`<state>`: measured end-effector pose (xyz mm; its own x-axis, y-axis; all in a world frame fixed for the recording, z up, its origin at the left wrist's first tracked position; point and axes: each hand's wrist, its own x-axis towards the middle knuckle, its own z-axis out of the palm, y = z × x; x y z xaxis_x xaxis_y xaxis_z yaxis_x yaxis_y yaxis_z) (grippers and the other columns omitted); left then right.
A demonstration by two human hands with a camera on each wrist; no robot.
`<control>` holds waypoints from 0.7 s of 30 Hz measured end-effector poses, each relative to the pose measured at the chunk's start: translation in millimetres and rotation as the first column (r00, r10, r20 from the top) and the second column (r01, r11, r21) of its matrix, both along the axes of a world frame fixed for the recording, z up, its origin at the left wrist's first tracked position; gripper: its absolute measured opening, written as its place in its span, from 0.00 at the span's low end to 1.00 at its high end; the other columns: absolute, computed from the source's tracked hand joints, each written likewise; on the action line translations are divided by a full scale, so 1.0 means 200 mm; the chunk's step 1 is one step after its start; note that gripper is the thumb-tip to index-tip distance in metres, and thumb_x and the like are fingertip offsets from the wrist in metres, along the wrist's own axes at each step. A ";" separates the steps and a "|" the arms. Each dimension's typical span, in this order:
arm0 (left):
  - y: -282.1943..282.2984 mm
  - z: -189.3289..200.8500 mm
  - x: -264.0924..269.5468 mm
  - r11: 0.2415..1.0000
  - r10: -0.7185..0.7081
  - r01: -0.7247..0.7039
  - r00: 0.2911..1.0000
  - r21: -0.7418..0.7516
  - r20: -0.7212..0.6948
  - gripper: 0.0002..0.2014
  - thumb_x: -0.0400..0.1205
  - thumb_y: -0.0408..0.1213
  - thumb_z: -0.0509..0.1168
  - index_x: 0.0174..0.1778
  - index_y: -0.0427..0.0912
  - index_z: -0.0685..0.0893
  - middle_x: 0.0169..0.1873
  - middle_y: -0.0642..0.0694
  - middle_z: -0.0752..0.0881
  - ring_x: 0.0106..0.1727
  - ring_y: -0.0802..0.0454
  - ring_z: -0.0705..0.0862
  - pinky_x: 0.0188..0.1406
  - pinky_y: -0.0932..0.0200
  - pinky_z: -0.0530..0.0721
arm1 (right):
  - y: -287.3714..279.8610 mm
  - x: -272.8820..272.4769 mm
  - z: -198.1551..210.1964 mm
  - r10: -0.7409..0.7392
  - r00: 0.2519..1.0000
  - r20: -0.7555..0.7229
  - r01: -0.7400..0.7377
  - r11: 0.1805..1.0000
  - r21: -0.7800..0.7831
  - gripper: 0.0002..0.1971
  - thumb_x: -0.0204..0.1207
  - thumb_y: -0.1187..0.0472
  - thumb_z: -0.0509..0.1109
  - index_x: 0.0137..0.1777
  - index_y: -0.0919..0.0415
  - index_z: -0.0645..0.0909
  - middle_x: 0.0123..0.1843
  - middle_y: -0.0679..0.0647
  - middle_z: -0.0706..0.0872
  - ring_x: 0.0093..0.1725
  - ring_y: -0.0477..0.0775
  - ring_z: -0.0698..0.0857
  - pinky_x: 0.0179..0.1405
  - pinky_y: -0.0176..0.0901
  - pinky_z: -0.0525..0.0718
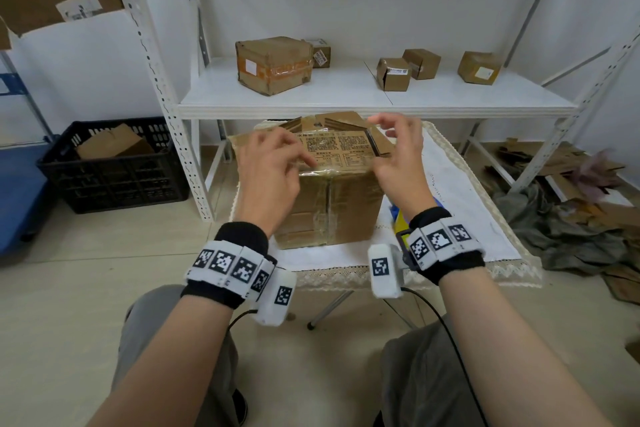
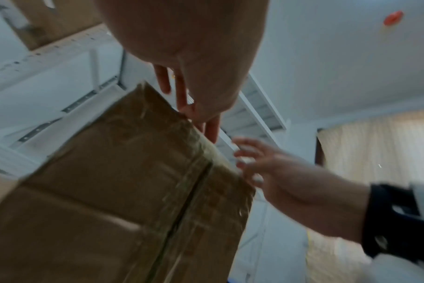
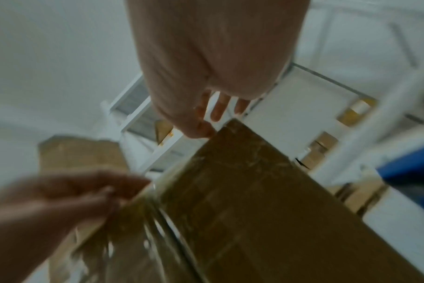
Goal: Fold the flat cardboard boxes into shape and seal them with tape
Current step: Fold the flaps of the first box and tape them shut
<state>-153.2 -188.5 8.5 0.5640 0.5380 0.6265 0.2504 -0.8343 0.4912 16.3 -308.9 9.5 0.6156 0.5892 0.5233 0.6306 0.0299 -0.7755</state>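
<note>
Two hands over creased, tape-glossed cardboard box.

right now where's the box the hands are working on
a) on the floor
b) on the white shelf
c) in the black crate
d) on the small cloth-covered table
d: the head view shows the cardboard box standing on the cloth-covered table, below the white shelf, with the left hand and right hand at its top edge.
</note>
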 end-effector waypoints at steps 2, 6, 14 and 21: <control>-0.04 -0.01 0.02 0.992 -0.074 0.078 0.996 0.097 -0.049 0.09 0.82 0.31 0.70 0.50 0.49 0.92 0.49 0.53 0.86 0.58 0.53 0.76 0.61 0.55 0.69 | 0.02 -0.03 0.00 0.010 0.977 0.214 0.002 0.999 -0.055 0.32 0.68 0.80 0.66 0.63 0.43 0.78 0.55 0.44 0.82 0.60 0.52 0.76 0.64 0.52 0.70; -0.05 -0.05 0.06 0.975 -0.114 0.122 0.992 0.184 -0.052 0.08 0.82 0.41 0.71 0.54 0.47 0.93 0.45 0.53 0.84 0.49 0.53 0.77 0.44 0.55 0.78 | 0.04 -0.10 -0.04 0.079 0.946 0.314 -0.064 0.996 -0.056 0.26 0.70 0.76 0.69 0.63 0.49 0.80 0.44 0.42 0.87 0.52 0.46 0.83 0.61 0.51 0.68; -0.03 -0.12 0.06 0.983 -0.099 0.094 0.995 0.158 0.022 0.14 0.82 0.48 0.68 0.56 0.46 0.93 0.39 0.51 0.82 0.43 0.56 0.76 0.34 0.52 0.82 | 0.03 -0.10 -0.17 0.124 0.936 0.328 -0.134 0.991 0.008 0.19 0.76 0.65 0.74 0.67 0.54 0.80 0.49 0.49 0.88 0.52 0.51 0.86 0.55 0.57 0.85; 0.02 -0.08 0.05 0.982 -0.114 0.123 0.991 0.145 -0.069 0.12 0.81 0.54 0.69 0.50 0.53 0.94 0.43 0.57 0.87 0.43 0.58 0.84 0.36 0.50 0.87 | 0.03 -0.07 -0.20 0.103 0.932 0.348 -0.113 0.994 0.006 0.10 0.79 0.66 0.76 0.58 0.57 0.85 0.50 0.46 0.88 0.49 0.46 0.81 0.50 0.45 0.82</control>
